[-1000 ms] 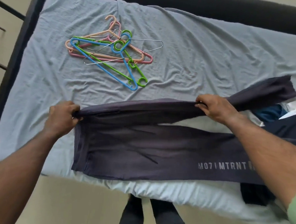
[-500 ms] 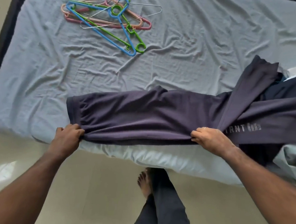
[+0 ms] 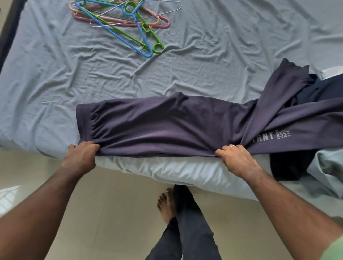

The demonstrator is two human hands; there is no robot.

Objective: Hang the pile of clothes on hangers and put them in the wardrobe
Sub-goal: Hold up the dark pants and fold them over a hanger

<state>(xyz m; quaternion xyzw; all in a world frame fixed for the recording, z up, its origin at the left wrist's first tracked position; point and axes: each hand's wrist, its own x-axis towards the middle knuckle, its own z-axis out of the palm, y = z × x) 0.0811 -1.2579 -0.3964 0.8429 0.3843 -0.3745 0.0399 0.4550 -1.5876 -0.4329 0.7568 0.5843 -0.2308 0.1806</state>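
Observation:
Dark purple-grey trousers [image 3: 167, 125] lie folded lengthwise along the near edge of the bed, waistband to the left, white lettering on one leg at the right. My left hand [image 3: 84, 153] grips the waistband corner at the bed's edge. My right hand [image 3: 236, 159] pinches the near fold further along the legs. One trouser leg runs up to the right over a pile of dark clothes [image 3: 327, 90]. A heap of coloured plastic hangers [image 3: 121, 18] and one wire hanger lies at the far left of the bed.
The bed has a wrinkled light blue sheet [image 3: 220, 53] with a dark frame [image 3: 6, 33] on its left side. Pale green cloth [image 3: 333, 172] hangs at the right edge. My legs and a bare foot [image 3: 166, 207] stand on the beige tiled floor below.
Both hands carried the far edge of the trousers toward me, folding them in half lengthwise at the bed's near edge. The view shifted downward; since half a second ago little has moved.

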